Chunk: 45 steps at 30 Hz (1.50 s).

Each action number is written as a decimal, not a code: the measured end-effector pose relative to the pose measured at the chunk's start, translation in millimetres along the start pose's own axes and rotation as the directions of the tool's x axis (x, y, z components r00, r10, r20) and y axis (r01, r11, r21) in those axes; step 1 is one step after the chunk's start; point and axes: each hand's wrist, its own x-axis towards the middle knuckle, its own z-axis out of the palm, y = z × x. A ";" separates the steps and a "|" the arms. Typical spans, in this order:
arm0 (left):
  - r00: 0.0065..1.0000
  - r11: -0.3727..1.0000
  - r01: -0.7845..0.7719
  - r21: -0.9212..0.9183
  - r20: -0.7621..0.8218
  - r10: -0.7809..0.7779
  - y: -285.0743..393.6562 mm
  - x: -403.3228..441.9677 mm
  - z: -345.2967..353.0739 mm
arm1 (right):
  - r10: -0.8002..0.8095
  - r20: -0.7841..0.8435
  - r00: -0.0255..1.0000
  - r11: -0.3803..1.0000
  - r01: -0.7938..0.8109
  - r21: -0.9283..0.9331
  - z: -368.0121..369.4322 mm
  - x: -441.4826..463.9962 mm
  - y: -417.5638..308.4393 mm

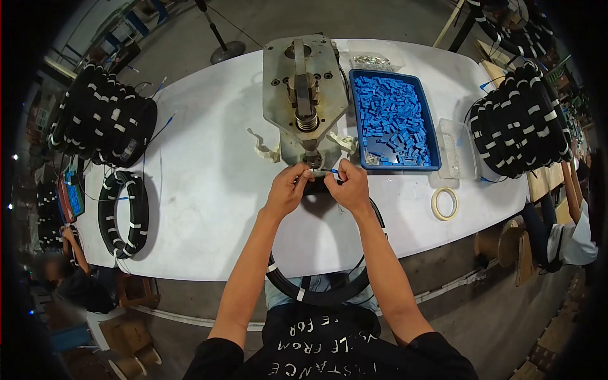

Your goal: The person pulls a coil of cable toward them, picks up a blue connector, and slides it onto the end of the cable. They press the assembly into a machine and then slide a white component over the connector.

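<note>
My left hand (289, 188) is closed in a pinch just below the head of the bench press (305, 95), on a small pale end too tiny to make out. Close beside it, my right hand (351, 186) pinches a thin black cable (324, 170) with a bit of blue at the fingertips. The cable spans the short gap between the two hands. A black cable coil (323, 295) with white tape bands hangs at the table's front edge between my forearms, partly hidden by them.
Right of the press stands a blue tray (434, 142) of small blue connectors, near clear plastic boxes (467, 152) and a tape roll (444, 204). Stacked cable coils (104, 117) and a single coil (140, 215) sit left; more coils (520, 123) stand right. Other people work at both sides.
</note>
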 end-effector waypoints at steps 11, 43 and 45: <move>0.986 0.980 -0.149 0.133 0.092 0.137 12.7 3.8 12.2 | 0.021 -0.063 0.998 0.999 -0.018 0.041 -22.2 -12.0 1.8; 0.963 0.761 0.237 -0.604 0.252 -0.100 42.8 89.2 153.7 | 0.227 -0.374 0.899 0.966 -0.257 -0.030 -101.5 -10.0 37.3; 0.959 0.766 0.253 -0.591 0.258 -0.119 42.3 89.3 151.5 | 0.226 -0.366 0.903 0.969 -0.248 -0.014 -101.0 -9.2 37.8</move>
